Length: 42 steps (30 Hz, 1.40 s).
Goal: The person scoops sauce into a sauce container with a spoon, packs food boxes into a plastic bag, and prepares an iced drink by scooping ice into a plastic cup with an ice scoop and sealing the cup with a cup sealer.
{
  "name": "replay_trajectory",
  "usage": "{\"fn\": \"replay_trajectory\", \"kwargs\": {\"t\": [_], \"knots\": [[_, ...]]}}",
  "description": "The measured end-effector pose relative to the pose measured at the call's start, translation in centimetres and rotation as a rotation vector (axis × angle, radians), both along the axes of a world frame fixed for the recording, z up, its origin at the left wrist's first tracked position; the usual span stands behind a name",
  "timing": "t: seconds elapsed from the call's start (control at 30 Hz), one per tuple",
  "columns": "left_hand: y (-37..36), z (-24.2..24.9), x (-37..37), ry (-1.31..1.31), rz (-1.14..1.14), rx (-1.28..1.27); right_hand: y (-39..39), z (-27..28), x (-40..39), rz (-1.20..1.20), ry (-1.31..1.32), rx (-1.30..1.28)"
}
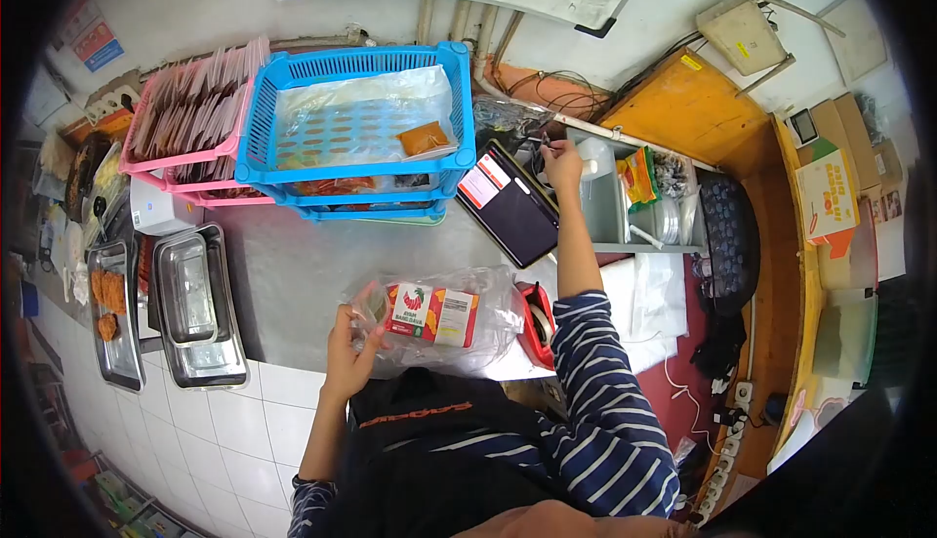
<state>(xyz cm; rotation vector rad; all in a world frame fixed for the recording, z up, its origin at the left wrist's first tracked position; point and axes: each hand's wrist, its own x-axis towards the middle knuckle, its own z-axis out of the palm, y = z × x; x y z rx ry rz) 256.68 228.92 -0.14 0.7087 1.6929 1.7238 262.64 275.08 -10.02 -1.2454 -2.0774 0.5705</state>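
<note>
My left hand grips the left edge of a clear plastic bag at the front edge of the metal table. A red and white printed label shows on the bag. My right hand is stretched far forward, its fingers closed beside the grey compartment tray. Something small and dark sticks up at its fingertips, too small to name. Just left of that hand lies a tablet in a dark case. Between the bag and my right arm sits a red pouch or case.
Stacked blue baskets hold a brown sachet. Pink baskets full of packets stand to their left. Metal trays overhang the table's left front edge, another holding breaded pieces. Cables and a power strip are at the right.
</note>
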Motion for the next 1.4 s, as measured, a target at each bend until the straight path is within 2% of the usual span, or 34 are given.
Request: {"fn": "replay_trajectory", "kwargs": {"t": [0.03,0.1,0.2,0.23,0.27,0.33,0.4,0.47,0.5,0.53,0.6,0.63,0.67,0.7,0.73,0.77,0.83,0.87,0.9,0.93,0.97,1.03,1.07,1.1,1.13,1.17,1.23,1.27,1.3,1.33,1.37,1.4], "knots": [[0.0,-0.1,0.1,-0.008,-0.003,-0.011,0.2,-0.1,0.1,0.004,0.006,-0.001],[-0.3,-0.5,0.1,0.006,-0.005,-0.02,0.0,0.3,0.6,-0.023,0.041,0.188],[-0.5,-0.4,0.2,0.011,0.006,-0.029,-3.7,7.8,1.9,-0.125,0.169,0.448],[-0.4,-0.3,0.3,0.013,0.021,-0.026,-4.7,9.7,2.6,-0.078,0.377,0.253],[-0.3,-0.2,0.3,0.011,0.027,-0.034,-7.2,12.5,3.0,0.068,0.708,0.122],[-0.1,-0.4,0.4,-0.008,0.026,0.01,-12.5,16.7,5.1,0.27,0.931,0.096],[-0.2,-0.4,0.3,-0.036,0.009,0.0,-18.5,18.2,6.4,0.719,1.18,-0.149],[0.0,-0.5,0.3,-0.064,-0.011,-0.006,-23.4,16.0,5.7,0.978,1.023,-0.268],[0.2,-0.6,0.5,-0.094,0.012,0.046,-24.3,15.2,4.6,1.191,0.706,-0.263],[0.1,-0.7,0.6,-0.123,0.034,0.099,-26.5,14.1,3.7,1.161,0.291,-0.295],[-0.2,-1.3,0.7,-0.112,0.026,0.083,-29.4,8.7,1.2,1.283,-0.256,-0.406],[-0.4,-1.4,0.6,-0.1,0.021,0.071,-29.7,6.3,2.0,1.28,-0.255,-0.405],[-0.6,-1.3,0.4,-0.099,0.02,0.07,-30.5,4.0,3.1,1.106,-0.603,-0.288],[-0.8,-1.0,0.1,-0.054,0.017,-0.048,-31.1,2.9,3.6,0.91,-0.933,-0.165],[-1.3,-0.8,-0.3,-0.013,0.015,-0.17,-30.1,4.7,3.6,0.979,-1.077,-0.042],[-1.8,-0.9,-1.0,-0.017,0.022,-0.179,-28.1,6.9,4.1,1.047,-1.219,0.087],[-2.8,-1.0,-3.2,-0.079,-0.089,-0.288,-26.0,13.5,5.4,1.033,-1.208,0.148],[-3.0,-0.8,-4.0,-0.171,-0.092,-0.191,-25.3,16.3,5.3,1.04,-1.206,0.146],[-2.6,-0.1,-4.1,-0.172,-0.092,-0.196,-24.8,18.8,5.2,1.209,-1.295,0.148],[-2.1,0.9,-3.8,-0.189,-0.113,-0.054,-24.6,19.9,5.3,1.378,-1.38,0.146],[-1.3,1.4,-3.2,-0.206,-0.135,0.089,-25.0,19.8,5.5,1.377,-1.378,0.136],[1.1,0.8,-1.1,-0.044,-0.278,0.116,-26.5,19.6,5.3,1.426,-1.138,0.239],[2.6,1.0,0.3,0.071,-0.345,0.055,-27.2,19.0,5.2,1.42,-1.14,0.237],[3.7,1.0,1.6,0.186,-0.406,-0.006,-28.0,17.6,5.1,1.538,-0.844,0.213],[4.4,-0.4,2.4,0.186,-0.403,-0.003,-28.3,16.0,5.2,1.637,-0.54,0.188],[5.1,-3.3,3.2,0.209,-0.354,0.026,-28.1,13.8,5.6,1.644,-0.543,0.191],[5.4,-7.2,3.9,0.235,-0.298,0.053,-26.9,9.8,6.5,1.412,0.021,-0.07],[5.3,-8.5,4.1,-0.01,-0.076,0.088,-25.9,9.6,7.0,1.211,0.145,-0.157],[5.3,-9.1,4.3,-0.256,0.15,0.124,-26.2,7.7,7.4,1.219,0.144,-0.156],[5.3,-8.4,4.6,-0.254,0.157,0.125,-27.0,4.0,8.4,0.98,0.1,-0.174],[5.3,-6.9,5.0,-0.094,0.074,0.096,-28.0,0.4,9.2,0.734,0.058,-0.195],[5.5,-6.1,5.4,0.067,-0.014,0.067,-29.4,-2.6,9.1,0.768,-0.061,-0.119]]}}
